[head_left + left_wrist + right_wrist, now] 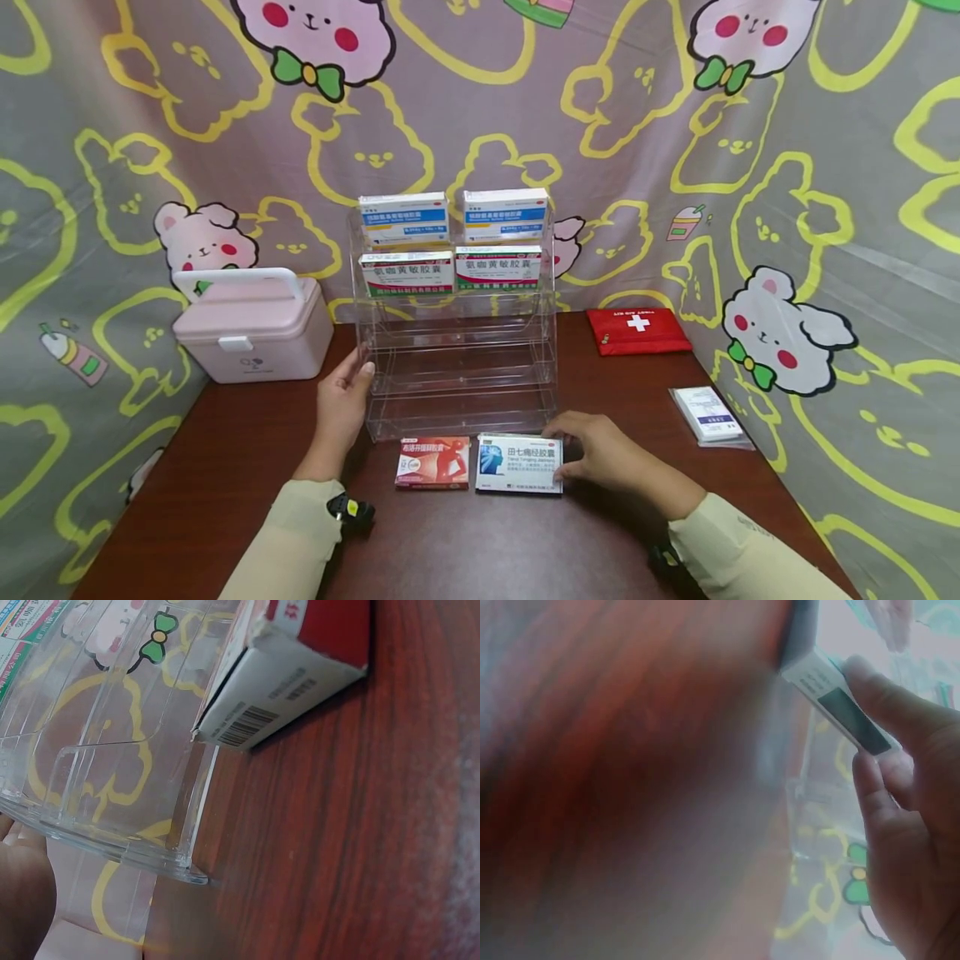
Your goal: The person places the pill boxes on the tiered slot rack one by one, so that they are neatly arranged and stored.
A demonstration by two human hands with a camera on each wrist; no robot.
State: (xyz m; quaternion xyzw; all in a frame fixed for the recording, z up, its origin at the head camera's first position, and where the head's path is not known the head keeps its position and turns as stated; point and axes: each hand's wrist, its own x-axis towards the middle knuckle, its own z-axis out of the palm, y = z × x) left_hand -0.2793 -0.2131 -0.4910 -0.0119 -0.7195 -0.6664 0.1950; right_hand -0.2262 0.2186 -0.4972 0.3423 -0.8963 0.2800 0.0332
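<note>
A clear tiered display rack (461, 379) stands on the table, with medicine boxes on its upper tiers. My left hand (343, 404) is at the rack's left side, its fingers extended along that edge; the left wrist view catches only part of this hand (26, 892). In front of the rack, my right hand (600, 454) pinches the right end of a white and blue medicine box (519, 467) between thumb and fingers. The right wrist view shows this box's end (847, 709) in the grip. Just left of it lies a red medicine box (432, 463), untouched.
A pink lidded case (251, 333) with a white handle stands at the back left. A red first aid pouch (639, 332) lies at the back right, and a white packet (707, 415) lies nearer on the right. A patterned cloth (637, 100) surrounds the table.
</note>
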